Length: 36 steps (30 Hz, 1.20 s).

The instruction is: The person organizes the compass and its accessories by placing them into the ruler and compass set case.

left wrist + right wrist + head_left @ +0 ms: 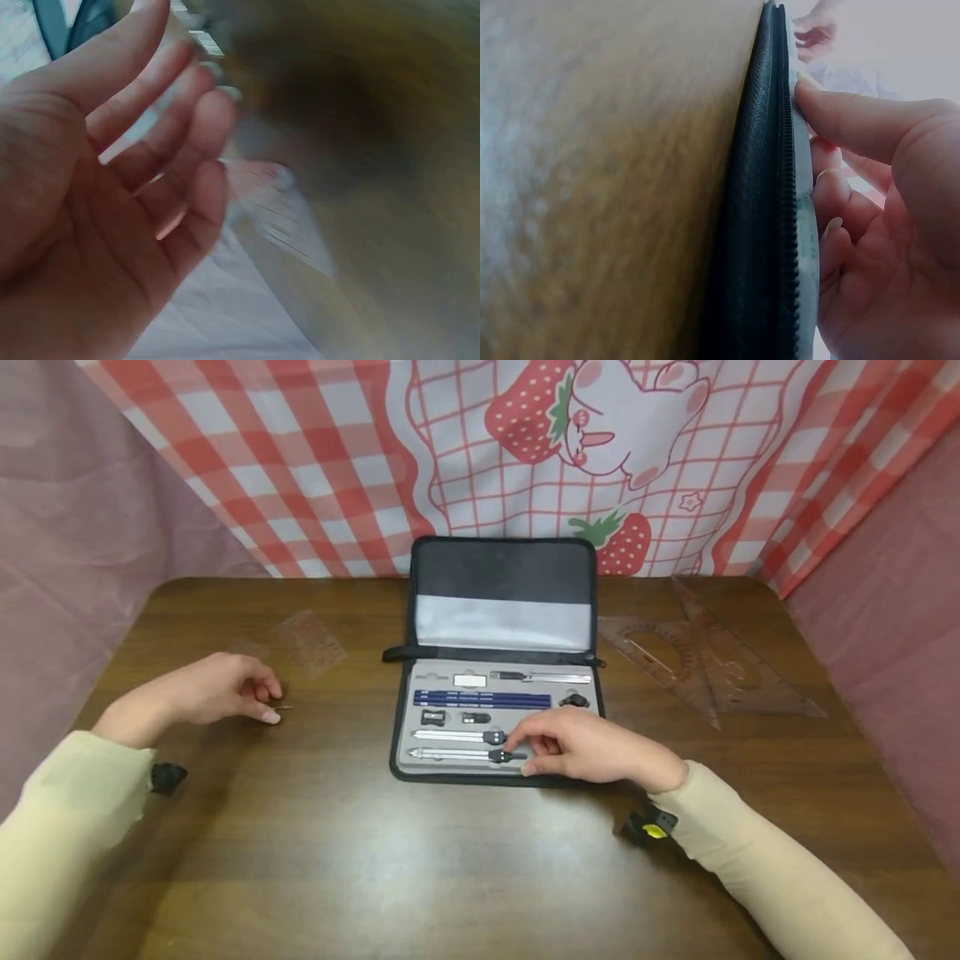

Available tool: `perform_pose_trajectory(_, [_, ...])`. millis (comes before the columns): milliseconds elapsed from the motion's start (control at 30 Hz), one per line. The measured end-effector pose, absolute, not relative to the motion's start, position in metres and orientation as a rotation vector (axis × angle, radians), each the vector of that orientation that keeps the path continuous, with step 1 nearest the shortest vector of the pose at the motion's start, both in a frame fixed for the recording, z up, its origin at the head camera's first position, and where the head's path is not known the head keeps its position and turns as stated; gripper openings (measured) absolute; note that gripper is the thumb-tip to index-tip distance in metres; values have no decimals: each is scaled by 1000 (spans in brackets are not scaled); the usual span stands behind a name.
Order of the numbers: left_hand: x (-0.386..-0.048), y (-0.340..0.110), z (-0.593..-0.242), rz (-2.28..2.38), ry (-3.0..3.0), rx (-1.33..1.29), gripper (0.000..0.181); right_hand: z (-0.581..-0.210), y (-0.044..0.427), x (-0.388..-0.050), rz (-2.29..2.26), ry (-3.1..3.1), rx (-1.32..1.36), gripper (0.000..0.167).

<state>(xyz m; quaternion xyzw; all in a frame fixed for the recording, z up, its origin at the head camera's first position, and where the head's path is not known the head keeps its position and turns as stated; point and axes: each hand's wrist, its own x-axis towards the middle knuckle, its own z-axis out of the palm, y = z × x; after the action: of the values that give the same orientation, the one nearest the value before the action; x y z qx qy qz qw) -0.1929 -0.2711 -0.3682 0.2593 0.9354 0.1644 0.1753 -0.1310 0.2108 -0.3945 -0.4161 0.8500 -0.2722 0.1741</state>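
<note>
In the head view, my left hand (217, 689) is above the table's left side, pinching a small thin metallic piece (283, 707) at its thumb and fingertips; the left wrist view is blurred and cuts off that pinch. An unzipped black case (504, 567) lies spread at the centre, its grey tray holding blue pencils (480, 699), a sharpener (432, 717), a white eraser (470, 680) and compasses (457, 755). My right hand (581, 745), fingers loosely bent, lies over the tray's lower right corner by the compass heads. The right wrist view has its thumb (855, 120) at the tray's edge.
Clear plastic set squares (712, 681) lie on the wooden table (390, 877) right of the case. A clear patterned template (311, 642) is at the left, beyond my left hand. A checked strawberry cloth (330, 468) hangs behind the table.
</note>
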Motion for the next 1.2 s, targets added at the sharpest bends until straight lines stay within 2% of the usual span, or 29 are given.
perform_pose_trajectory(267, [-189, -273, -377, 486, 2708, 883, 19, -395, 211, -132, -777, 2414, -1180, 29])
perform_pose_trajectory(867, [-182, -258, -382, 370, 2727, 901, 16, -395, 210, -134, -758, 2412, -1180, 29])
perform_pose_trajectory(1000, [-178, -238, -376, 473, 2682, 893, 13, -394, 211, -133, -759, 2419, -1172, 28])
perform_pose_trajectory(1200, [-180, -181, -367, 469, 2655, 953, 12, -394, 211, -130, -778, 2412, -1172, 29])
